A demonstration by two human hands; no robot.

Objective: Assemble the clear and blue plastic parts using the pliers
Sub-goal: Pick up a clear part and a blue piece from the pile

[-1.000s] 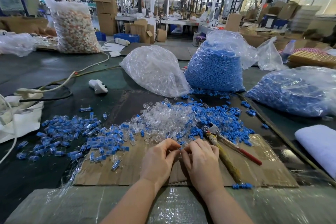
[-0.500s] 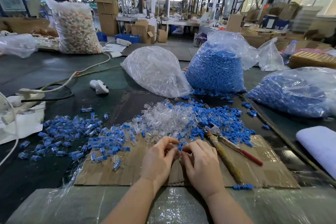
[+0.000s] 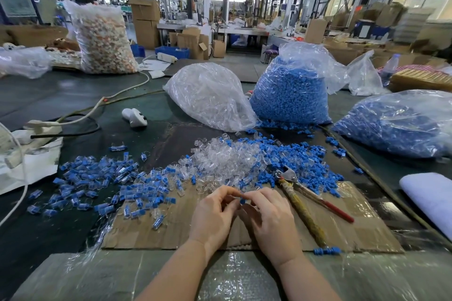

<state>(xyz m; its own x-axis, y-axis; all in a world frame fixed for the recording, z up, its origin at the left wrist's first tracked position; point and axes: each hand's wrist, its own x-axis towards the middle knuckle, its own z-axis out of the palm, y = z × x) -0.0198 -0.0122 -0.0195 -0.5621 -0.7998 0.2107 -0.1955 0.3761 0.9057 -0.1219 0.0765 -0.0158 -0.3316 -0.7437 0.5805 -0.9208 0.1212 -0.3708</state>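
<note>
Blue plastic part [image 3: 242, 201]: one small piece, pinched between the fingertips of your two hands, just above the cardboard sheet [image 3: 354, 222]. Whether a clear part sits with it you cannot tell; the fingers hide it.

Left hand [image 3: 212, 215]: fingers curled, thumb and forefinger closed narrow on the piece from its left side.

Right hand [image 3: 271, 217]: fingers curled, tips meeting the same piece from the right.

Handling, by judgement: very light, stiff moulded plastic, smooth and liable to slip or spring away under a hard squeeze. Take it by its flat sides with fingertips, leaving the mating end free. The clear shells look thin-walled; press them squarely so they do not crack.

Clear plastic parts [image 3: 227, 161]: loose heap just beyond your fingertips.

Loose blue parts [image 3: 315, 166]: scattered heap beyond and to the right of your right hand, mingling with the clear heap.

Pliers [image 3: 300, 200]: lying untouched just right of your right hand, head towards the heaps, one handle wrapped, one red. Take them by both handles, low down.

Assembled pieces [image 3: 102, 178]: blue inside clear, spread well to the left of your left hand.

Bag of clear parts [image 3: 210, 98] and bag of blue parts [image 3: 291, 95]: stand on the worktop [image 3: 49, 95], farther off beyond the heaps.
</note>
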